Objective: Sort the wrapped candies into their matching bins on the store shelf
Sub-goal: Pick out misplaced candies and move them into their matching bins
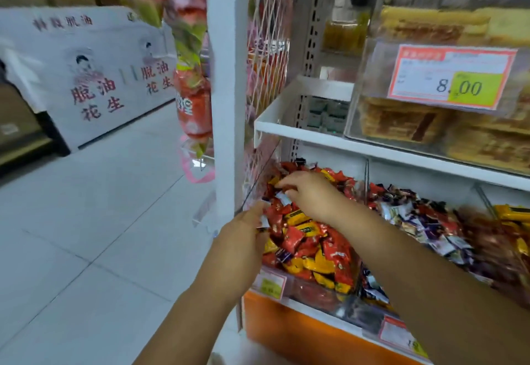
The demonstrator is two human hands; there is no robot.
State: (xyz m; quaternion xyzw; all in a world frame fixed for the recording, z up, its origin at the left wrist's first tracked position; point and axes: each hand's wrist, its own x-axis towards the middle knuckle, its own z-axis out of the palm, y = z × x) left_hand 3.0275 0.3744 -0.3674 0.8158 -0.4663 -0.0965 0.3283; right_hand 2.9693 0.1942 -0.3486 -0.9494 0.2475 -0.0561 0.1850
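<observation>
While our right fingers [286,182] pinch a white candy [284,197] over the first bin [315,293], full of red and yellow sweets, our left fingers [255,209] curl round more candies [263,222] at its edge. If we hold loosely, they could fall to the floor [100,221]. The next bin [372,297] holds purple and white ones.

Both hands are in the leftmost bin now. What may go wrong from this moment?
1. The left bin is heaped high with red and yellow candies; the right hand, fingers curled into the pile, may push some over the front wall onto the floor.
2. The left hand holds a white-wrapped candy at the bin's side edge, where it could slip out.
</observation>
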